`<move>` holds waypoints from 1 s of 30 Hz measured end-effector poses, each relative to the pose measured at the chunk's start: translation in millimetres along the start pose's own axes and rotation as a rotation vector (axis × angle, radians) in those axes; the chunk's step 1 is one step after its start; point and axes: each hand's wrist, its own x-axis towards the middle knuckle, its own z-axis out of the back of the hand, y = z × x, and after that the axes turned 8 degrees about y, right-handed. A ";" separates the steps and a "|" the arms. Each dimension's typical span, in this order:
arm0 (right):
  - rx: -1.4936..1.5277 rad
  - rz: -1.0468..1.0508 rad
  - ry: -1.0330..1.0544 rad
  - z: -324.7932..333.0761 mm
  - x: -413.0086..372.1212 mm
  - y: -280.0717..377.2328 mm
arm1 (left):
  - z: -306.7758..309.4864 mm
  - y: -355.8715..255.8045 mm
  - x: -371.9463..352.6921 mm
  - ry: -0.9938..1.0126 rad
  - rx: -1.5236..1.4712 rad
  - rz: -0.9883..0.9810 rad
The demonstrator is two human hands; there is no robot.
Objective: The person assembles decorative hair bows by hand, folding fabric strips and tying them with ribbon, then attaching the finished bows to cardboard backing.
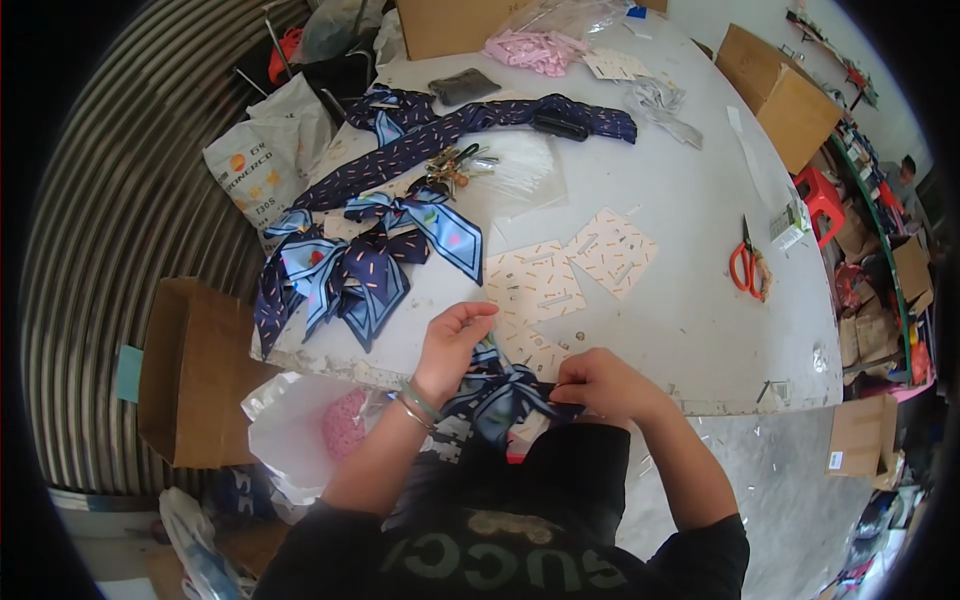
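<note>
A navy and light-blue fabric bow [497, 393] hangs at the table's near edge, close to my body. My left hand [452, 350] is closed in a pinch at the bow's upper end. On its other side, my right hand [603, 384] has thumb and fingers pressed together on the right end of the fabric. Just beyond the hands lie patterned cards [535, 280] with slots, partly overlapping. Several finished-looking bows [350, 265] of the same fabric are heaped to the left.
Orange-handled scissors [748, 265] lie on the right of the table [680, 330]. A long navy fabric strip [400, 155], metal clips [455, 168] and a clear plastic bag [525, 175] lie farther back. Beside the table are a cardboard box [200, 375] and a white bag [285, 430].
</note>
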 end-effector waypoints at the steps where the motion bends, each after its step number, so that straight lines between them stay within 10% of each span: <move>1: -0.139 0.092 -0.051 -0.2 -0.2 -1.9 | 1.8 1.5 -0.6 -0.007 0.027 -0.018; 10: -0.298 0.081 -0.075 1.1 -5.1 -2.0 | -1.2 2.8 2.1 0.006 0.109 -0.067; 16: 0.197 0.171 -0.076 -10.6 -6.6 -23.6 | -17.2 -68.0 4.6 0.389 0.951 -0.773; 20: 0.343 0.000 0.012 -3.8 -16.9 1.7 | -24.5 -60.4 0.1 0.783 0.917 -0.118; 30: 0.152 -0.035 0.208 9.7 -27.1 -6.1 | -12.7 -32.3 -17.9 0.734 1.026 -0.467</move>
